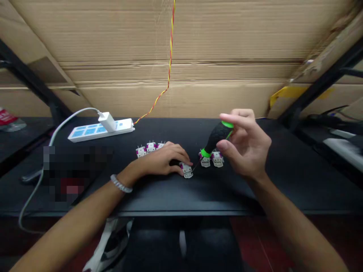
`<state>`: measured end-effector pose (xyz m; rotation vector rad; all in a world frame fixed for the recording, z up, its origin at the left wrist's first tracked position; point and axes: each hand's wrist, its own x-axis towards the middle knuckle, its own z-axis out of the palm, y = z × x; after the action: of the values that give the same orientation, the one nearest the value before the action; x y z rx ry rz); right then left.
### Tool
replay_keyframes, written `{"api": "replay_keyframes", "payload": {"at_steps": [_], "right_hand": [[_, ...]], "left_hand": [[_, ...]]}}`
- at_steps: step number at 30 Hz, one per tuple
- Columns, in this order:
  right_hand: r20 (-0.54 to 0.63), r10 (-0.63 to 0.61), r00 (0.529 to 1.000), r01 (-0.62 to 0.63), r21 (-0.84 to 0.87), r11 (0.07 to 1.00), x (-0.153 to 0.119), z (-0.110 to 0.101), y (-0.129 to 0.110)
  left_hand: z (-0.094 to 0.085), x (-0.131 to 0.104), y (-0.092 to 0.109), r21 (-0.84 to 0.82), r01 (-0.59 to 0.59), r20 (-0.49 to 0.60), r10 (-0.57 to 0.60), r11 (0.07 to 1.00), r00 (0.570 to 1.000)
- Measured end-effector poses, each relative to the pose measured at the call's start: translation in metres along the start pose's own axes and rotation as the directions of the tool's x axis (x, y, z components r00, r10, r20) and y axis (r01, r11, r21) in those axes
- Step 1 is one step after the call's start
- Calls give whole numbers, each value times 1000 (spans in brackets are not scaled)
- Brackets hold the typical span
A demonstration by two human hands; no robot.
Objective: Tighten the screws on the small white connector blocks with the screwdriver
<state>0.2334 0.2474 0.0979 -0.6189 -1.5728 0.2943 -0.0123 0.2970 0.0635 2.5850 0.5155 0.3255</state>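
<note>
My left hand lies low over the black table, its thumb and fingers pinching a small white and purple part. A black and green screwdriver slants down to the left, its tip at the right side of that part. The fingers of my right hand close round the top of its handle. Left of centre, a row of similar small parts stands partly behind my left hand. Two more, a nearer one and another, sit beneath the screwdriver handle and to its right.
At the back left, a white power strip holds a plugged-in white charger with a cable looping left. A twisted red and yellow wire hangs before the cardboard wall. Black metal posts flank the table; a bottle lies far left.
</note>
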Motion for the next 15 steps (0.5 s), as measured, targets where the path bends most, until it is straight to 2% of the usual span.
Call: {"api": "replay_keyframes", "payload": {"at_steps": [2, 6, 11, 15], "right_hand": [[3, 16, 1000, -15, -15, 1000, 0, 0, 0], [79, 88, 993, -97, 108, 989, -2, -1, 2], [22, -23, 999, 22, 49, 999, -1, -1, 1], [101, 75, 992, -85, 104, 991, -3, -2, 0]], "left_hand": [[0, 0, 0, 2, -1, 4, 1, 1000, 1000], [0, 0, 0, -2, 1, 2, -1, 1000, 1000], [0, -1, 0, -12, -2, -5, 2, 1000, 1000], [0, 0, 0, -14, 9, -4, -9, 1000, 1000]]}}
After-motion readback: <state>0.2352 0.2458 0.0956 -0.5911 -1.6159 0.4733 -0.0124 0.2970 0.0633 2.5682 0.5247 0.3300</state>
